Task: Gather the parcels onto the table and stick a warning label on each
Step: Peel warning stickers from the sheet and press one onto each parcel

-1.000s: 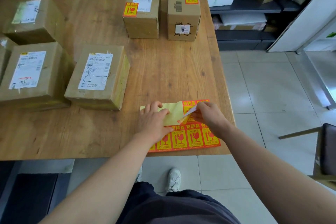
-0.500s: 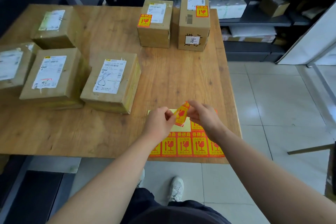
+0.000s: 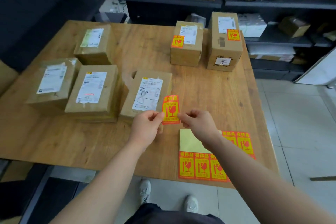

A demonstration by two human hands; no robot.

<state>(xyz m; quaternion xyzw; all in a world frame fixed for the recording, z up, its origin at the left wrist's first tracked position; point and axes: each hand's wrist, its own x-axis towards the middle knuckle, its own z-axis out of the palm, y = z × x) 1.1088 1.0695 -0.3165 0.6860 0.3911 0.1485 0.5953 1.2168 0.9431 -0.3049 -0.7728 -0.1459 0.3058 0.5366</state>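
Both hands pinch one label (image 3: 170, 109) by its lower edges, left hand (image 3: 145, 129) and right hand (image 3: 197, 123), upright just above the table (image 3: 209, 96). It hangs beside the nearest parcel (image 3: 147, 94) (unlabelled); the sheet (image 3: 201, 167) lies nearer the table's front edge.

The tall box (image 3: 225, 42) at the far right carries a small white tag (image 3: 223, 61) reading "10". The red-and-yellow sticker (image 3: 170, 109) shows a broken-glass sign; its characters are too blurred to read. Shipping-label print is illegible.
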